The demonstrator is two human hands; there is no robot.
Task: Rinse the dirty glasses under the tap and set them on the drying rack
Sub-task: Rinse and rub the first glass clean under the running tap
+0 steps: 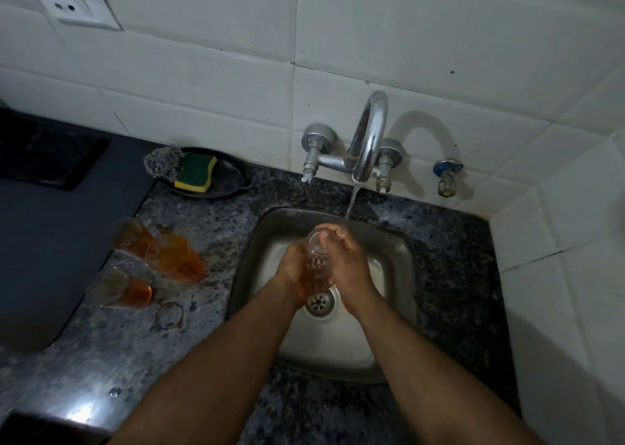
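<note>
Head view: a clear glass (316, 258) is held over the sink (399, 252), mouth tilted up toward the stream from the tap (367, 140), probably so water fills it. It is clasped between the left hand (297, 265) and right hand (348, 258), both curled round it. Three amber glasses (162, 252) are left waiting on the counter (209, 336). No drying rack is seen.

A clear, empty drinking glass (316, 258) lies tilted between the fingers of both hands, its open rim up by the fingertips, under the water stream from the curved chrome tap (367, 140). Three amber-tinted glasses (162, 252) stand on the speckled countertop, well to the left of the fingers.
</note>
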